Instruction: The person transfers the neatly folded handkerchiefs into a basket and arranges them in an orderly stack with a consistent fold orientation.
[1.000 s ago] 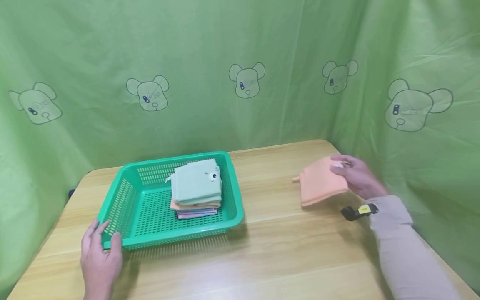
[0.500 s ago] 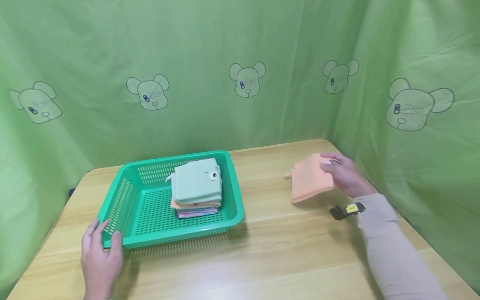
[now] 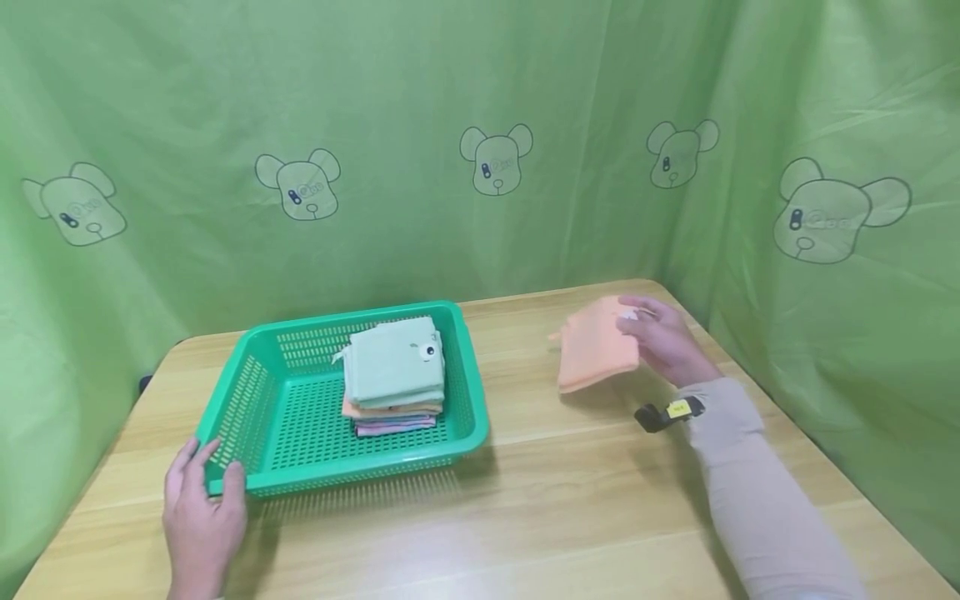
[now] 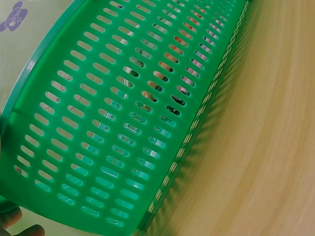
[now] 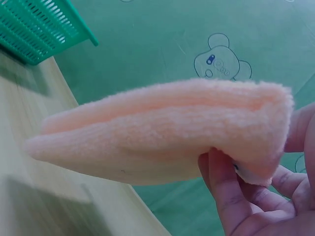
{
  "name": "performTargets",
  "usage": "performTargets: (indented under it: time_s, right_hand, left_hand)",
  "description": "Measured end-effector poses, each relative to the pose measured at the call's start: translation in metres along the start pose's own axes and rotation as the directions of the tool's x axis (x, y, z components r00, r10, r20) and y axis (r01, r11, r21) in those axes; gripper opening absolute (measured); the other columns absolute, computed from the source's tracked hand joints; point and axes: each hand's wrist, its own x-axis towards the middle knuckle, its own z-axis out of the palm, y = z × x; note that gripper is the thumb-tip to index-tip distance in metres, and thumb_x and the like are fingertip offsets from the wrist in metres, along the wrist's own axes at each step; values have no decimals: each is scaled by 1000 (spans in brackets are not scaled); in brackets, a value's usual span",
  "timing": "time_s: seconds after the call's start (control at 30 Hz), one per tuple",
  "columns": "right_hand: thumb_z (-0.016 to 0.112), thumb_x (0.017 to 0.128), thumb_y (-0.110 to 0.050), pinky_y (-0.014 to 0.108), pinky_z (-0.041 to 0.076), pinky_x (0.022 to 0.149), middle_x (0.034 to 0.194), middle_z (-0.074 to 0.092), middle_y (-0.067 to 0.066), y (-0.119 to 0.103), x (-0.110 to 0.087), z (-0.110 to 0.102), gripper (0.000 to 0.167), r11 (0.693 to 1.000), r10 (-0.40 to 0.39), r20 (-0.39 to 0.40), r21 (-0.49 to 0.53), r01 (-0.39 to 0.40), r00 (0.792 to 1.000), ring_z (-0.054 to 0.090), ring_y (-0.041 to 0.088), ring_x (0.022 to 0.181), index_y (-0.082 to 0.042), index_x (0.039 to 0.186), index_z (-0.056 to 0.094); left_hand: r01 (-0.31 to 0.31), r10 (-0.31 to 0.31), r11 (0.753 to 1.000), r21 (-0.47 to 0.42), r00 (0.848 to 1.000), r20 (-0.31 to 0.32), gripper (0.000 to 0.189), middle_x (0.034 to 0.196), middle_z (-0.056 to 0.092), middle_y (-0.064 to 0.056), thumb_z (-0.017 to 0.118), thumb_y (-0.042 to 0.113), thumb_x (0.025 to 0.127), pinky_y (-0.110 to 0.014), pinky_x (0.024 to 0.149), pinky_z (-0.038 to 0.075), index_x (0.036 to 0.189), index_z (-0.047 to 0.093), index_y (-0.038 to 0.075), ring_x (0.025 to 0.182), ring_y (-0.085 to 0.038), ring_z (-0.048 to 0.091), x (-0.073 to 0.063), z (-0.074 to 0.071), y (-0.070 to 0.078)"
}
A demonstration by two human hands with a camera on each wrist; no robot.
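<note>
In the head view my right hand (image 3: 663,342) pinches a folded peach towel (image 3: 596,346) by its right edge, above the table's right side. The right wrist view shows the towel's fluffy folded layers (image 5: 162,118), with fingers below its near end. My left hand (image 3: 202,517) holds the front left corner of a green plastic basket (image 3: 367,461), fingers over the left rim and thumb at the front rim. Inside the basket, towards its right side, lies a stack of folded towels: a pale green towel (image 3: 393,362) on top, peach (image 3: 405,411) and purplish layers (image 3: 396,426) beneath.
A light wooden table (image 3: 525,517) carries the basket. Green curtain (image 3: 570,200) with bear-head prints stands behind and at both sides. A black wrist strap piece with a yellow label (image 3: 678,408) sticks out by the right sleeve.
My right hand has moved left with the peach towel, nearer to the basket and slightly up in the head view. The left hand and the basket have stayed in place.
</note>
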Motion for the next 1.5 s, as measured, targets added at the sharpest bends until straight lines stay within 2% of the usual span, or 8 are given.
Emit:
performTargets:
  time_s: [0.3, 0.7, 0.83, 1.07, 1.17, 1.23, 1.37, 1.5]
  right_hand:
    - [58, 92, 3, 22, 54, 81, 114, 52, 8, -4, 8, 19, 62, 999, -7, 5, -36, 8, 1000, 58, 13, 92, 6, 145, 26]
    - [53, 93, 6, 22, 53, 82, 120, 47, 12, -11, 20, 49, 58, 999, -33, 9, -22, 34, 999, 54, 16, 98, 7, 144, 27]
    - [51, 92, 7, 21, 51, 85, 142, 34, 22, -16, 21, 61, 54, 999, -41, 8, -18, 41, 999, 50, 16, 103, 5, 143, 31]
    - [50, 92, 9, 19, 49, 86, 143, 33, 21, -19, 25, 77, 51, 998, -61, 5, -6, 61, 998, 46, 17, 110, 5, 140, 35]
    - [50, 91, 9, 19, 50, 85, 151, 23, 23, -19, 25, 83, 51, 998, -59, 7, 16, 59, 998, 45, 18, 112, 6, 140, 35]
    - [51, 91, 10, 19, 51, 82, 147, 28, 22, -20, 26, 87, 50, 998, -56, 7, 34, 56, 998, 48, 17, 107, 4, 139, 36]
    - [51, 91, 10, 20, 53, 76, 125, 45, 15, -20, 28, 95, 48, 995, -60, 8, 76, 59, 998, 53, 17, 95, 2, 137, 38]
    - [50, 90, 11, 21, 54, 76, 118, 49, 11, -21, 30, 105, 46, 991, -67, 12, 115, 65, 998, 54, 17, 94, 0, 134, 40]
  left_hand:
    - [4, -4, 1000, -1, 1000, 2, 45, 153, 28, -22, 50, 16, 98, -70, 108, 15, 137, 45, -5, 137, -48, 25, 0, 0, -1]
    - [20, -20, 1000, -4, 1000, 14, 46, 154, 26, -20, 49, 18, 99, -71, 108, 15, 139, 45, -3, 137, -49, 25, 1, 0, -1]
    - [17, -17, 1000, -2, 1000, 13, 46, 154, 26, -20, 50, 18, 99, -71, 108, 15, 139, 44, -3, 137, -49, 24, 2, 0, -1]
    - [18, -18, 1000, 0, 1000, 19, 45, 154, 26, -20, 50, 17, 99, -71, 108, 14, 139, 44, -4, 138, -48, 24, 1, 0, 0]
    - [22, -22, 1000, -2, 1000, 21, 45, 155, 26, -20, 50, 17, 99, -71, 108, 14, 139, 44, -3, 138, -48, 23, 0, 0, 0]
    - [20, -20, 1000, -3, 1000, 18, 45, 154, 26, -20, 50, 17, 98, -71, 108, 14, 139, 44, -3, 138, -48, 24, 0, 0, 0]
    - [19, -19, 1000, 3, 1000, 18, 46, 154, 26, -20, 50, 17, 99, -71, 108, 14, 139, 44, -4, 138, -48, 24, 0, 0, 0]
    - [20, -20, 1000, 7, 1000, 18, 46, 154, 26, -20, 49, 18, 99, -70, 108, 14, 139, 44, -4, 138, -47, 23, 0, -1, -1]
